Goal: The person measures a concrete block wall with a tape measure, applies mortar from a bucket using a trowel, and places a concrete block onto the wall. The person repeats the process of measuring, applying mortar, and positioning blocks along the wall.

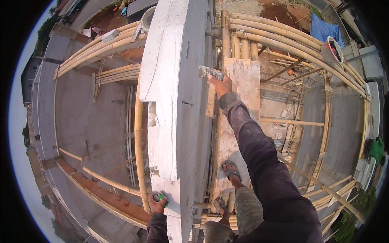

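Note:
Along the middle runs a wall of pale lightweight blocks [162,52], with a lower step in its top. My left hand [156,204] is closed around a small green and dark object [161,198] at the near left edge of that wall. Its kind is hard to make out. Farther off, my right hand [222,86] grips a flat, mortar-smeared trowel [207,72] beside the wall's right face. Below the right hand a short wooden piece [210,101] hangs close to the wall.
My sandalled feet [231,170] stand on a plank [245,97] of the bamboo scaffold. Bamboo poles [279,34] cross at the far right, bearing a bucket [332,50]. A bamboo upright [139,150] borders the wall's left. A deep drop shows on both sides.

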Tool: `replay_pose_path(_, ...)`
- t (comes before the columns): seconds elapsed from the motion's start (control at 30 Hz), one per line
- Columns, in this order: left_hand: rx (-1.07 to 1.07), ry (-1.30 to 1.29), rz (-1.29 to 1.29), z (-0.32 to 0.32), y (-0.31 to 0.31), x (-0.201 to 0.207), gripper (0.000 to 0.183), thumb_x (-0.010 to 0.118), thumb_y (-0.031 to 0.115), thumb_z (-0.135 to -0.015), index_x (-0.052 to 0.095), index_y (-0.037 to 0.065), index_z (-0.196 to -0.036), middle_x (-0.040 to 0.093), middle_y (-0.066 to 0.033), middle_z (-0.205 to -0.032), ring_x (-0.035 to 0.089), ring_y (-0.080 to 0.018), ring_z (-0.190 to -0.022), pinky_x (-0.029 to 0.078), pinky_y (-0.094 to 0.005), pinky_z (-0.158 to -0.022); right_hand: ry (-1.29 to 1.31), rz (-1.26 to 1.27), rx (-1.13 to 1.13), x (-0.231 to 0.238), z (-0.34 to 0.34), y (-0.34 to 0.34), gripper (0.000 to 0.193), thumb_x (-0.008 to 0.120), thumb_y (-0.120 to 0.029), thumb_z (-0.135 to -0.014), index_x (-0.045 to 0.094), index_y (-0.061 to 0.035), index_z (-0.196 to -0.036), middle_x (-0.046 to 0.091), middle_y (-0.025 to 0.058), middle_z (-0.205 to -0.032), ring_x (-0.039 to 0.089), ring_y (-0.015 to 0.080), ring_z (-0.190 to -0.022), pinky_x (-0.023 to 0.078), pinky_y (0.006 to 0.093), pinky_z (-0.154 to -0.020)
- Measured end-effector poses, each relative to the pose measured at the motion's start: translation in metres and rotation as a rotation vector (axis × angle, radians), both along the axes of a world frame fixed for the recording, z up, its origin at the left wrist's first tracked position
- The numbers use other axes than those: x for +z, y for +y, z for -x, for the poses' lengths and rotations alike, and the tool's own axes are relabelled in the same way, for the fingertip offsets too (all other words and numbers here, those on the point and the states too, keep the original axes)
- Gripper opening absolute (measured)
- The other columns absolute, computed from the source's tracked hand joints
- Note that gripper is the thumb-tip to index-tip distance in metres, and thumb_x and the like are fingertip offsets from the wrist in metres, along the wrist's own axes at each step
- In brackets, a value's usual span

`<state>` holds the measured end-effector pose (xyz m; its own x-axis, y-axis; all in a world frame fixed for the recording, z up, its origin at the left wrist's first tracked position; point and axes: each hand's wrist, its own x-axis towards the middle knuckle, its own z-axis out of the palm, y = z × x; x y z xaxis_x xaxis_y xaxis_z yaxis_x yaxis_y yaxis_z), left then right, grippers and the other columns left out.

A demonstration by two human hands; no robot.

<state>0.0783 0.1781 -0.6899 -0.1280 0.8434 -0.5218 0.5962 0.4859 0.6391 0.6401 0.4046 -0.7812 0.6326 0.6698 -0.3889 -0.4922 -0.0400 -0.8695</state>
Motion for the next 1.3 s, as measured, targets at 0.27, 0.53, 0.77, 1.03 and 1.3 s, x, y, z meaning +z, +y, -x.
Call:
replay_pose_path(0.27, 0.028, -0.020, 0.051, -0.007, 0.001, 0.008, 0.050, 0.078, 0.014, -0.065, 0.052, 0.007, -0.107, 0.050, -0.0034, -0.097, 0.050, -0.0158, -0.087, 0.046, -0.0320, -0.079, -0.228, 0.006, -0.130, 0.005, -0.062, 0.151, 0.039, 0.074, -0.005, -0.078, 0.057, 0.0045, -0.112, 0.065, 0.0147, -0.105, 0.065, 0.0215, -0.093, 0.051, 0.0335, -0.081)
replay_pose_path(0.53, -0.065, 0.066, -0.049, -0.007, -0.002, 0.007, 0.048, 0.077, 0.018, -0.065, 0.053, 0.004, -0.104, 0.045, -0.0059, -0.098, 0.047, -0.0198, -0.090, 0.042, -0.0339, -0.082, -0.124, -0.075, -0.028, 0.016, -0.051, 0.124, 0.047, 0.073, 0.001, -0.081, 0.051, 0.0086, -0.121, 0.066, 0.0141, -0.100, 0.066, 0.0221, -0.086, 0.053, 0.0334, -0.081)
replay_pose_path(0.77, -0.004, -0.004, -0.039, -0.007, -0.003, 0.000, 0.046, 0.076, 0.012, -0.066, 0.053, 0.005, -0.105, 0.045, -0.0062, -0.099, 0.048, -0.0196, -0.090, 0.042, -0.0337, -0.083, -0.095, -0.076, 0.104, 0.017, -0.029, 0.087, 0.040, 0.071, 0.003, -0.082, 0.054, 0.0065, -0.118, 0.067, 0.0122, -0.099, 0.065, 0.0198, -0.085, 0.052, 0.0323, -0.083)
replay_pose_path(1.03, -0.035, 0.104, -0.049, -0.018, 0.001, 0.009, 0.047, 0.077, 0.011, -0.066, 0.054, 0.003, -0.106, 0.045, -0.0075, -0.104, 0.049, -0.0199, -0.093, 0.044, -0.0341, -0.085, 0.017, -0.077, 0.213, 0.018, 0.018, 0.022, 0.027, 0.069, 0.002, -0.083, 0.058, 0.0039, -0.107, 0.067, 0.0110, -0.095, 0.064, 0.0190, -0.083, 0.053, 0.0324, -0.079)
replay_pose_path(1.3, 0.077, 0.002, 0.063, -0.027, 0.006, 0.015, 0.051, 0.078, 0.013, -0.068, 0.054, 0.003, -0.111, 0.047, -0.0079, -0.105, 0.050, -0.0202, -0.095, 0.046, -0.0339, -0.085, 0.654, 0.163, 0.054, 0.023, 0.071, -0.070, 0.025, 0.068, -0.013, -0.087, 0.056, -0.0001, -0.104, 0.059, 0.0113, -0.086, 0.062, 0.0233, -0.075, 0.054, 0.0423, -0.067)
